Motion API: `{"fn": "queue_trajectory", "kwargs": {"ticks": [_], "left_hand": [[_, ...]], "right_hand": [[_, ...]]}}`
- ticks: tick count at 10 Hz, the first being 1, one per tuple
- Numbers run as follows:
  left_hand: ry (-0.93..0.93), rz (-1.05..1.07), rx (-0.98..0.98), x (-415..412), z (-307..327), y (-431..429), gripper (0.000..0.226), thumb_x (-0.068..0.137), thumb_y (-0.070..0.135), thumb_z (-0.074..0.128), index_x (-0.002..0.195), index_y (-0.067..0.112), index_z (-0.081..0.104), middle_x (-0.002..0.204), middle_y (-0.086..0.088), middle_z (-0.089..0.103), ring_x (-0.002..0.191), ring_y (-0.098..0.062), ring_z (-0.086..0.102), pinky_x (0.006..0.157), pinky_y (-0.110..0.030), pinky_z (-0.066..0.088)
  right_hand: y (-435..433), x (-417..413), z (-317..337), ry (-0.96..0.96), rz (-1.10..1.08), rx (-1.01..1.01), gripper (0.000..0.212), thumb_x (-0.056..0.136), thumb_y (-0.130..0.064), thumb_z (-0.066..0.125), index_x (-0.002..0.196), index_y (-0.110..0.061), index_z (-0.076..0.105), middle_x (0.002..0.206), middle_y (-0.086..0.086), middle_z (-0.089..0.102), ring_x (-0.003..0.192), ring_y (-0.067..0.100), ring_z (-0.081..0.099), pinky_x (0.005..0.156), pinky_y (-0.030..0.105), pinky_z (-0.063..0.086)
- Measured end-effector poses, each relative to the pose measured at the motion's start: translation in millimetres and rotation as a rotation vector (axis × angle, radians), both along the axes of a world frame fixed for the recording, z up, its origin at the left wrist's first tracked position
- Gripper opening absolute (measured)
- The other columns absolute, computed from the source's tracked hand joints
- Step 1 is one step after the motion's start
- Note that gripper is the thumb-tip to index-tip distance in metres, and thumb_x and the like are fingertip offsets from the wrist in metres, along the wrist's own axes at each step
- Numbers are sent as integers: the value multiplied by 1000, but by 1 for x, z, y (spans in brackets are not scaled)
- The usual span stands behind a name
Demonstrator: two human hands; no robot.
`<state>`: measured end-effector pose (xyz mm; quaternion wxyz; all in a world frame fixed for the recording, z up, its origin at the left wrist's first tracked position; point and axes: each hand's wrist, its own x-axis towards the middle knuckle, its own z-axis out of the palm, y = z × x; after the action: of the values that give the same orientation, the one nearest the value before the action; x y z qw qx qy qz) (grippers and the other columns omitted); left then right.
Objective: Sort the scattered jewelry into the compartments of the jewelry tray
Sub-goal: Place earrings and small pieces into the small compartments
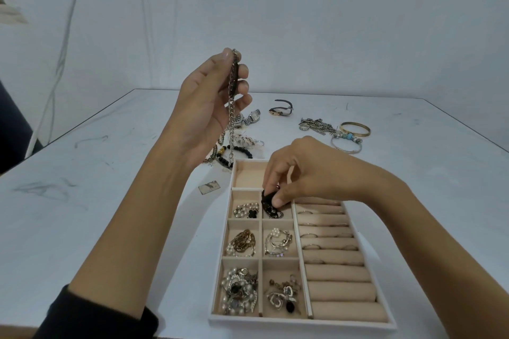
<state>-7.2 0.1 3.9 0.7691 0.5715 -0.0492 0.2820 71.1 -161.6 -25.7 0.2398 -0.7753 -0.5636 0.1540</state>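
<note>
Over the surface [82,159], left hand [209,102] pinches a limp, likely slippery chain [232,129] near its top; right hand [300,170] pinches a black tangle [268,198].

Down at seven o'clock a black sleeve [95,316] is bunching in soft folds, sitting well up the left forearm [132,228]. The left hand [209,102] and right hand [300,170] are showing bare, and the right forearm [413,217] is running bare toward five o'clock.
</note>
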Motion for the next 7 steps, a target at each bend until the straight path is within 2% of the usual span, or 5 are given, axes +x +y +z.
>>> {"fn": "queue_trajectory", "kwargs": {"ticks": [1,2,4,6,7], "left_hand": [[2,1,2,0,0,0,18,101,26,46,89,19,58,76,8,59,63,-6,53,68,-23,50],[-3,-1,9,0,0,0,18,101,25,45,89,19,58,76,8,59,63,-6,52,69,-23,50],[2,-3,10,-1,0,0,18,101,26,46,89,20,58,76,8,59,64,-6,52,69,-23,50],[14,2,15,-1,0,-1,18,101,26,46,90,20,58,76,8,59,64,-6,52,69,-23,49],[14,0,16,-1,0,-2,18,101,26,46,90,19,58,77,7,59,64,-6,52,69,-24,49]], "right_hand": [[0,-1,1,-20,-24,27,14,70,-15,83,82,-19,76,71,-3,68,61,2,57,61,20,46],[0,-1,3,52,-22,27,18,70,-9,83,84,-15,73,72,-4,70,63,4,62,62,18,50],[2,-4,-3,-67,-18,21,11,68,-14,83,76,-17,77,51,-21,57,55,1,50,52,12,37],[6,-2,-9,-129,-42,-49,10,73,-21,80,83,-22,79,73,-7,70,64,3,56,61,21,45],[4,-2,-9,-96,-38,-86,13,78,-21,75,90,-22,79,74,-9,70,64,3,57,60,18,42]]}}
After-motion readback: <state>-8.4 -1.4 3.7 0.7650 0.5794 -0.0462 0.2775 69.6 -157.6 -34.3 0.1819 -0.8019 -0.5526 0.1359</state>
